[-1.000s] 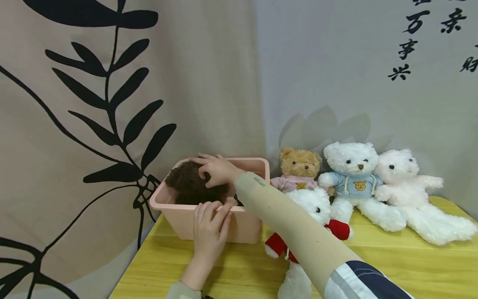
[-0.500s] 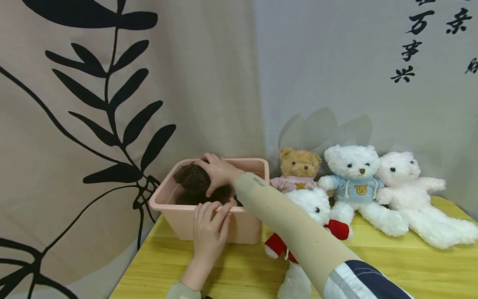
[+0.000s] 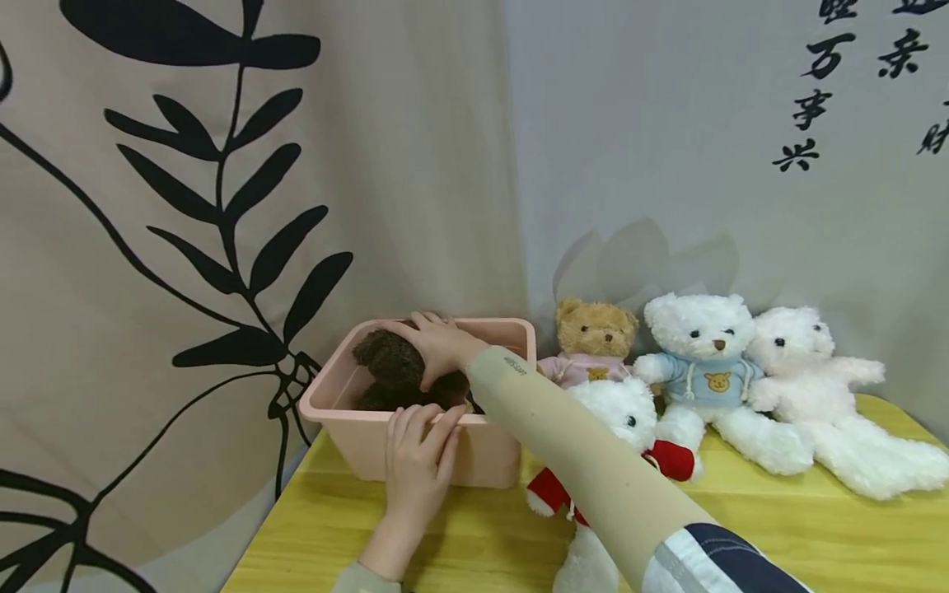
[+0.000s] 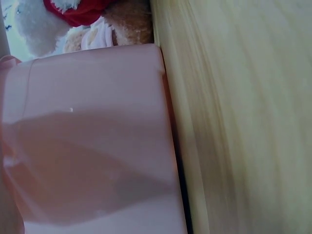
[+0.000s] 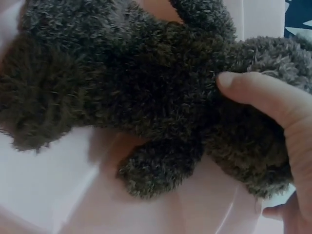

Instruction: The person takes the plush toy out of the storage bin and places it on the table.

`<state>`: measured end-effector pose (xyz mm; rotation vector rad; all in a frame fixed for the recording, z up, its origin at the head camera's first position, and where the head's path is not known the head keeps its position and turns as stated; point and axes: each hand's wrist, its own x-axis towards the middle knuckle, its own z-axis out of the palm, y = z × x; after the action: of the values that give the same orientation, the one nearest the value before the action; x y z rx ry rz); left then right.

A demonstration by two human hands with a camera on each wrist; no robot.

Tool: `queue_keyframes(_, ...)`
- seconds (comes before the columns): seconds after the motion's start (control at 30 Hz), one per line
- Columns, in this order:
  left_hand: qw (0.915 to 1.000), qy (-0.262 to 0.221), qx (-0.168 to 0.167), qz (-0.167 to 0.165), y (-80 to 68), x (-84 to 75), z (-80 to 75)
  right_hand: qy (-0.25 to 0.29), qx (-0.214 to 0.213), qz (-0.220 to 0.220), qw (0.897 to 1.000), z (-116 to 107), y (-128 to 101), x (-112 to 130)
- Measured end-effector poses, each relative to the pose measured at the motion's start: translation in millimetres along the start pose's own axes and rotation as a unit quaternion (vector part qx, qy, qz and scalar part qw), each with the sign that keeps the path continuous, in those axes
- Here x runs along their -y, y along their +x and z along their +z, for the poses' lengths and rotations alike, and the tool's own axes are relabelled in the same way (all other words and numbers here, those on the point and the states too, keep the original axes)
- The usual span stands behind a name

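A dark brown plush teddy bear (image 3: 387, 361) lies inside a pink plastic bin (image 3: 485, 457). My right hand (image 3: 437, 347) reaches in over the bin and grips the bear round its neck and head; in the right wrist view the thumb (image 5: 263, 92) presses into the bear's fur (image 5: 156, 83). At the bin's near side, my left hand (image 3: 418, 453) holds the front rim with its fingers hooked over the top. The left wrist view is mostly filled by the bin's outer wall (image 4: 97, 131). My right fingertips are partly hidden behind the bear.
Right of the bin sit a tan bear (image 3: 596, 331) in pink, a white bear (image 3: 697, 346) in blue and an undressed white plush (image 3: 797, 362). A white bear in red (image 3: 611, 412) is in front, partly behind my right forearm. All stand on a yellow wooden table (image 3: 801, 539).
My right hand has shifted from a bent-finger touch on top of the bear to a grip round it, and the bear has moved slightly right. The left hand stays at the rim.
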<state>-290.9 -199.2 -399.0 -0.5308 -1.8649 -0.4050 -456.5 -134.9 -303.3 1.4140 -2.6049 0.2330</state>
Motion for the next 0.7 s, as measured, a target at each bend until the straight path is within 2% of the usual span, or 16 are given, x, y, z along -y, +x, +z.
queue_keyframes(0.13, 1.0, 0.001, 0.0, 0.003, 0.1, 0.5, 0.2, -0.012, -0.006, 0.006, 1.0, -6, 2, -1)
queue_keyframes(0.3, 1.0, -0.006, -0.005, 0.002, 0.6, 2.2, 1.5, 0.008, -0.027, 0.014, 1.0, -35, -3, -3)
queue_keyframes(0.5, 0.9999, -0.016, -0.002, 0.001, 1.1, 2.7, 2.4, 0.034, -0.092, 0.032, 0.995, -94, -21, -16)
queue_keyframes(0.6, 0.9998, -0.018, -0.001, 0.006, 2.5, 3.8, 1.9, 0.044, -0.121, 0.045, 0.991, -131, -32, -22)
queue_keyframes(0.7, 0.9997, -0.021, -0.005, 0.008, 4.2, 5.9, 2.3, 0.032, -0.14, 0.063, 0.988, -171, -44, -27)
